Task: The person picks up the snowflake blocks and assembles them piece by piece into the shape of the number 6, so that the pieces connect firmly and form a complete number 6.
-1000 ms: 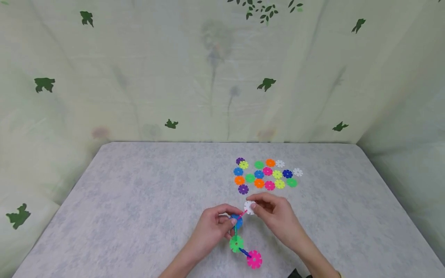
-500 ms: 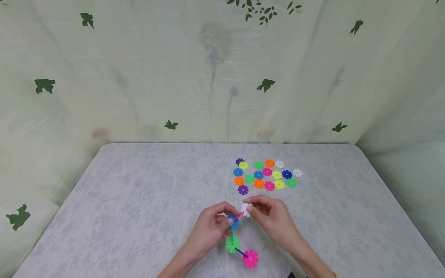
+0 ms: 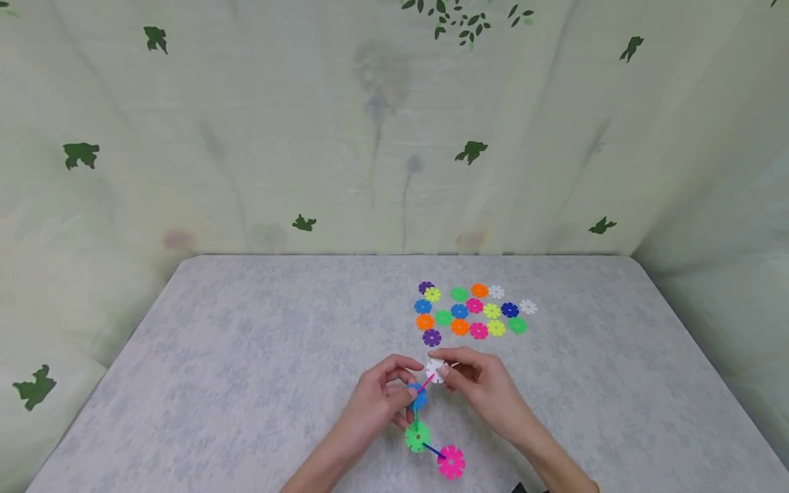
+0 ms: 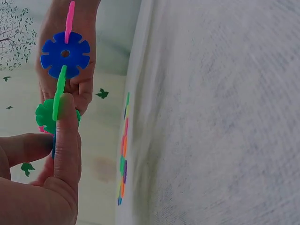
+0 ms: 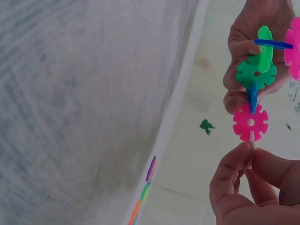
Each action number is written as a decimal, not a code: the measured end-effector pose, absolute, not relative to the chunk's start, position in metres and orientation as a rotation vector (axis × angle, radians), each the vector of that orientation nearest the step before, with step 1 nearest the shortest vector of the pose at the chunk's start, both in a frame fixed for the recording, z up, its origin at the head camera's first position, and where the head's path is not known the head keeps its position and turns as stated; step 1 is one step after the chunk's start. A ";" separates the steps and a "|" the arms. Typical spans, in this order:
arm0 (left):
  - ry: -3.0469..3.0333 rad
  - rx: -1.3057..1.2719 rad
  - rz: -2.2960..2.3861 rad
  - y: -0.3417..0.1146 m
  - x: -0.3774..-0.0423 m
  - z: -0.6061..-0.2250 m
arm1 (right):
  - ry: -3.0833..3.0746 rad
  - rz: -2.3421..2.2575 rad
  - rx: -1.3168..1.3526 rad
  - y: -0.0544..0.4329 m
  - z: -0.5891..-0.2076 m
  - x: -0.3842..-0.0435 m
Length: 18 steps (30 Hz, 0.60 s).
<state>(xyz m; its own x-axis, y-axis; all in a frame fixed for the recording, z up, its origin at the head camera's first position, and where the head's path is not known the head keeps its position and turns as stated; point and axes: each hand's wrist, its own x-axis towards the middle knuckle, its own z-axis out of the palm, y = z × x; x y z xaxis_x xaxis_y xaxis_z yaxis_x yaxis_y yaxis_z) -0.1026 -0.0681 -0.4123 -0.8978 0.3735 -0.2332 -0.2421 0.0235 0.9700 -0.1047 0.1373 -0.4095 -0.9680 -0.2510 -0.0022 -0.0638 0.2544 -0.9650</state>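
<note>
A chain of notched interlocking plastic discs hangs between the hands. My left hand (image 3: 381,396) pinches its blue disc (image 3: 420,398) between thumb and fingers, the index finger raised off it. My right hand (image 3: 487,385) pinches the white disc (image 3: 435,370) at the chain's upper end; that disc (image 5: 250,161) appears edge-on in the right wrist view. A pink disc (image 5: 251,123) joins white to blue. Below the blue disc come a green disc seen edge-on (image 3: 416,413), a flat green disc (image 3: 417,437), a dark blue disc edge-on (image 3: 433,450) and a pink disc (image 3: 451,462) at the lower end.
Several loose notched discs lie flat on the grey table (image 3: 259,356) beyond the hands, among them a purple disc (image 3: 431,337), an orange disc (image 3: 459,327) and a white disc (image 3: 528,307). A pale curtain (image 3: 246,137) with printed birds hangs behind the table.
The left index finger has lifted away from the blue disc. The chain has swung slightly left and then back right. The right hand has shifted a little left, still pinching the white disc.
</note>
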 end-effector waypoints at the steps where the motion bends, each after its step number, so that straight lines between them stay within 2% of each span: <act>1: 1.863 0.112 1.934 -0.067 -0.103 -0.413 | 2.342 -1.805 -0.316 0.138 -0.410 -0.105; 18: 1.795 0.049 1.986 -0.066 -0.102 -0.419 | 2.179 -1.834 -0.281 0.131 -0.408 -0.102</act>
